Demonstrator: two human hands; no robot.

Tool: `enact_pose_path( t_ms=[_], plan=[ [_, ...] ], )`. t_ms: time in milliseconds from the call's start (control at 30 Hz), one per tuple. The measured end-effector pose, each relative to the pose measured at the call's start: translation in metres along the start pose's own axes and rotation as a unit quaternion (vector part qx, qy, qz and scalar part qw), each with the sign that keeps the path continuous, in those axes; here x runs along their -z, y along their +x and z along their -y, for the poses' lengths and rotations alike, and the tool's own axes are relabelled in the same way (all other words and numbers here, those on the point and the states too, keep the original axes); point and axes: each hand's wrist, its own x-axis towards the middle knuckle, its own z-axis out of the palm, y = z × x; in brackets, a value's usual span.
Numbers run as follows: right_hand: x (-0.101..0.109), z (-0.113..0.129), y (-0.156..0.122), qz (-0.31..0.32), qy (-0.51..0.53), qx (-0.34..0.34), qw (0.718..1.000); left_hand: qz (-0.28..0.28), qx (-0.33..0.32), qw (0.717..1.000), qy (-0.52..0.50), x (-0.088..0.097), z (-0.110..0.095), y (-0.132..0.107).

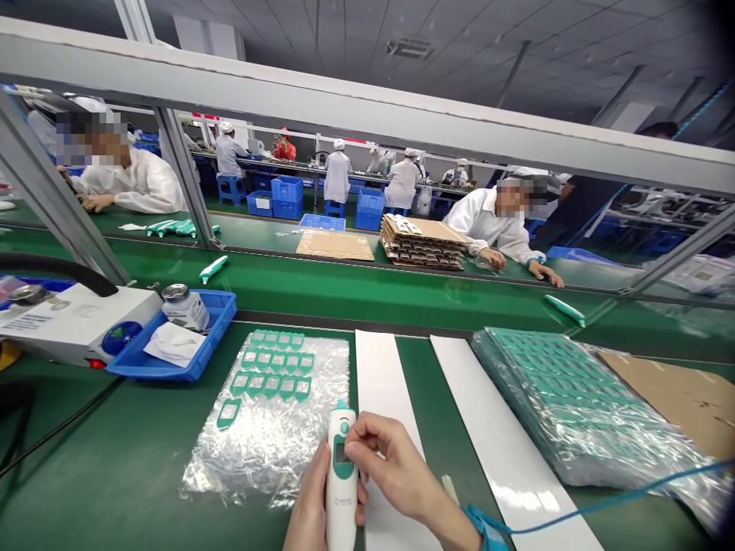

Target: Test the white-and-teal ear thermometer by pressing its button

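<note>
My left hand [310, 493] is wrapped round a white and green ear thermometer [342, 497], which stands nearly upright with its probe tip pointing away. My right hand [399, 468] is in a pinch at the right edge of the thermometer's small grey screen; whatever lies between the fingertips is hidden. A blue wrist strap circles the right wrist. Just beyond the left hand lies a clear plastic sheet [258, 451] carrying several rows of green-bordered screen stickers [279, 360]. Two white strips [376, 367] run along the green table to the right.
At left, a blue tray [198, 367] holds a metal-capped bottle [184, 306] and white cloth beside a white machine [74, 321]. A thick stack of sticker sheets [551, 398] lies right. Thermometers rest on the green conveyor [344, 287]. Two co-workers sit opposite, behind a metal frame.
</note>
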Motion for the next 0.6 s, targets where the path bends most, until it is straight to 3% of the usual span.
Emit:
enact_pose_path(
  t_ms=[500,600],
  plan=[
    [-0.003,0.0036,-0.0028,-0.01,-0.054,0.009,0.998,-0.005,0.014,1.0,0.001,-0.0008,-0.0028,-0.0038],
    [-0.0046,0.003,-0.0042,-0.007,-0.073,0.004,0.997,-0.063,-0.007,0.998,0.01,0.0005,-0.0016,-0.0071]
  ],
)
